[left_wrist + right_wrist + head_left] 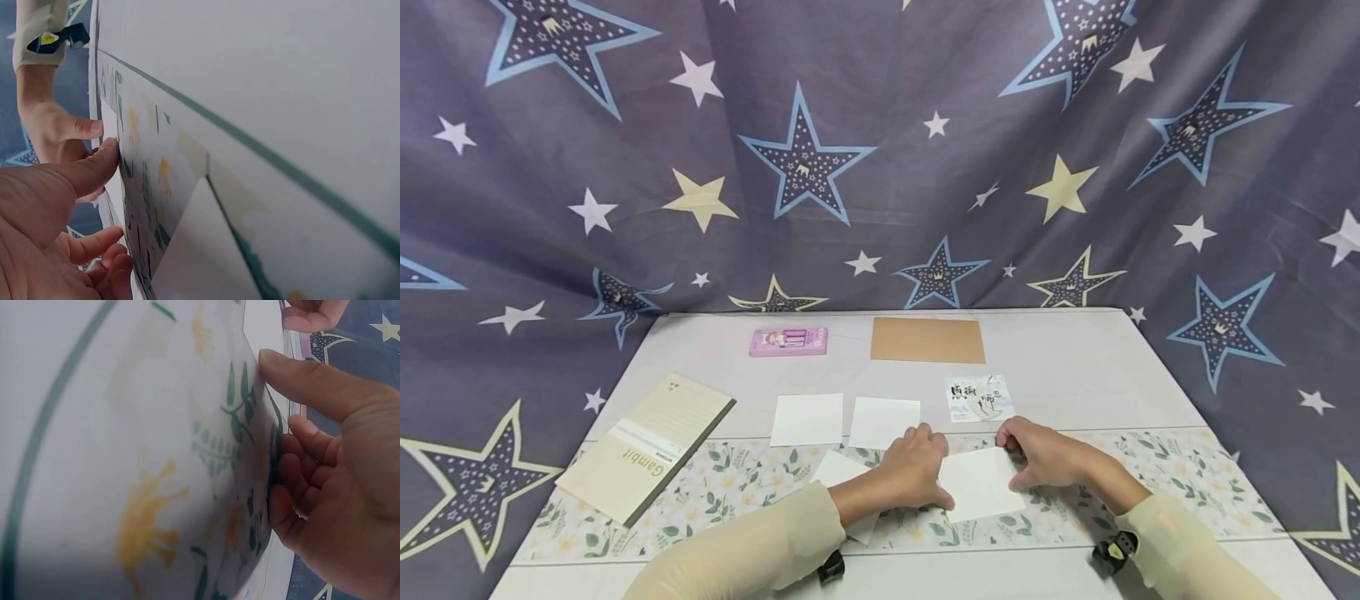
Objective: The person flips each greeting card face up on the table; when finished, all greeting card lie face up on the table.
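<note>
A square white card [983,485] lies on the floral strip of the table between my two hands. My left hand [913,468] is at its left edge, with the thumb [94,167] touching it and the other fingers loosely bent. At the right edge is my right hand [1047,454], its thumb [281,365] at the card and its fingers loosely curved. Another white card [838,469] is partly hidden beneath my left forearm. Two more white cards, a left one [807,419] and a right one [885,421], lie farther back. Behind the middle card sits a printed card [979,398] with dark brush lettering.
A cream notebook [647,446] marked "Gambit" lies slanted at the left. Toward the back edge are a purple box [788,342] and a brown kraft rectangle [927,340]. A star-patterned curtain [880,167] hangs behind the table.
</note>
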`<action>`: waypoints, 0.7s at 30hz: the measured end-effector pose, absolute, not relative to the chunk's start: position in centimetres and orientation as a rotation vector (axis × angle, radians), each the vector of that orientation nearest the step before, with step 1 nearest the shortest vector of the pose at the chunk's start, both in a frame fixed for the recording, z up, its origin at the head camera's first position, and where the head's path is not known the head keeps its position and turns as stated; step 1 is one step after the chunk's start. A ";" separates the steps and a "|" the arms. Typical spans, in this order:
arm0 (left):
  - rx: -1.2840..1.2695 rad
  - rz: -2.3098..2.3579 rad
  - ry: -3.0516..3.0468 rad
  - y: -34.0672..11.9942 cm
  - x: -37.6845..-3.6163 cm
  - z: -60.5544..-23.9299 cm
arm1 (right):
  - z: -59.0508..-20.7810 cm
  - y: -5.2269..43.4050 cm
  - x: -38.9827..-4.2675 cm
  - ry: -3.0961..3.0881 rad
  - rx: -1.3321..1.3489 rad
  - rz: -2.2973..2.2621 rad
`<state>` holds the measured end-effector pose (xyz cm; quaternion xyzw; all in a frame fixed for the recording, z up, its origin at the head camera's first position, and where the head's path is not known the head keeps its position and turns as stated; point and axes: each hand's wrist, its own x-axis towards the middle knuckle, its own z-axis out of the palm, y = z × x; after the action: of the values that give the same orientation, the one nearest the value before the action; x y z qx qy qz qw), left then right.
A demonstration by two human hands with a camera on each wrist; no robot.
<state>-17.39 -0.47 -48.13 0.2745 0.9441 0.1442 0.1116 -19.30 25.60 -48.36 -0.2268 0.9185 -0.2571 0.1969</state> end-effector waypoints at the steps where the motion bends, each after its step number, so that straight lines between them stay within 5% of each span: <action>1: 0.812 0.420 2.771 -0.4 -17.4 -48.1 | -48.4 25.6 -19.3 2.571 -0.636 -0.722; 21: 0.735 0.492 2.645 0.0 -18.5 -47.5 | -48.4 25.8 -19.4 2.589 -0.727 -0.659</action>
<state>-18.48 0.03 -47.47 0.2595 0.9337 0.1735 0.1754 -19.39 25.81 -48.44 -0.2580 0.9188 -0.2340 0.1855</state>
